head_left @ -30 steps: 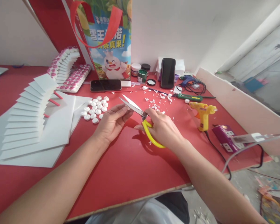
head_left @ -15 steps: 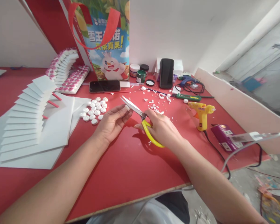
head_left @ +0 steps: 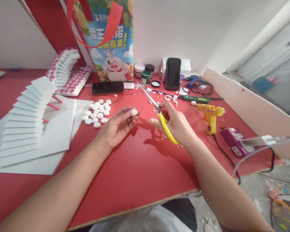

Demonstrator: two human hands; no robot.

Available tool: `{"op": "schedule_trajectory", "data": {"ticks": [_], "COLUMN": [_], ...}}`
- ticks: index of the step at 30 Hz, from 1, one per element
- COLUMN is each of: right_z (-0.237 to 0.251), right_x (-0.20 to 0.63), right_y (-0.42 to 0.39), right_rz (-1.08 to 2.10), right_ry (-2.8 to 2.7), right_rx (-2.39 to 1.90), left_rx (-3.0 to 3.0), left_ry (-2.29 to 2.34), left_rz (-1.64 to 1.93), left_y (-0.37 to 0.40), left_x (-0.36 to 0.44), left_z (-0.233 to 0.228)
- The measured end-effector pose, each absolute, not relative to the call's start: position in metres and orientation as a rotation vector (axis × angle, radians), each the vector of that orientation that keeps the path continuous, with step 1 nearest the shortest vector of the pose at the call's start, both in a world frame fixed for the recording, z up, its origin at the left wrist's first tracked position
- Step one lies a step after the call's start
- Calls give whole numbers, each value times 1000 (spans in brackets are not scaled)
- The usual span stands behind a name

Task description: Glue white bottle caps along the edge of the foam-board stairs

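Between the thumb and fingers of my left hand (head_left: pixel 118 124) is a small round white foam piece (head_left: pixel 134 112). My right hand (head_left: pixel 176 120) grips a pair of scissors (head_left: pixel 168 129) by its yellow handles. Its metal blades point up and away, apart from the foam piece. Left of my left hand, several similar white pieces (head_left: pixel 96 113) lie in a cluster on the red table (head_left: pixel 135 180). White scraps (head_left: pixel 168 96) are scattered beyond my right hand.
On the left, a fanned stack of white boards (head_left: pixel 24 129) rests on flat sheets. A phone (head_left: pixel 107 87), paint jars (head_left: pixel 145 77) and a printed bag (head_left: pixel 111 42) stand at the back. To the right are a yellow glue gun (head_left: pixel 209 117) with a cord and a purple box (head_left: pixel 235 141).
My right hand has drawn the scissors right, away from the left hand, and their blades now point further upward. The foam piece in my left hand is more exposed.
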State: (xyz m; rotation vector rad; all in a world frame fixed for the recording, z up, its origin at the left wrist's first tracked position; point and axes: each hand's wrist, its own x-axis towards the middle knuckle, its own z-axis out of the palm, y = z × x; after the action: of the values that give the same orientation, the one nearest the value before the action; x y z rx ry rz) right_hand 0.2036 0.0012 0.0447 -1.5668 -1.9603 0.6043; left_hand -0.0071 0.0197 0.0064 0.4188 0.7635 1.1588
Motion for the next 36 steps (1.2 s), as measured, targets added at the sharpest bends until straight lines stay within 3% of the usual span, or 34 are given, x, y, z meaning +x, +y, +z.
{"op": "schedule_trajectory", "data": {"ticks": [11, 36], "right_z": [35, 40], "right_x": [205, 192], "right_y": [3, -4], "right_rz": [432, 384], "right_ry": [-2269, -2352], "right_rx": [-1341, -1555], "left_rx": [380, 505], "left_ry": [743, 680], "left_rz": [1197, 1193], "left_y": [21, 21], "left_x": [-10, -11], "left_z": [5, -1]}}
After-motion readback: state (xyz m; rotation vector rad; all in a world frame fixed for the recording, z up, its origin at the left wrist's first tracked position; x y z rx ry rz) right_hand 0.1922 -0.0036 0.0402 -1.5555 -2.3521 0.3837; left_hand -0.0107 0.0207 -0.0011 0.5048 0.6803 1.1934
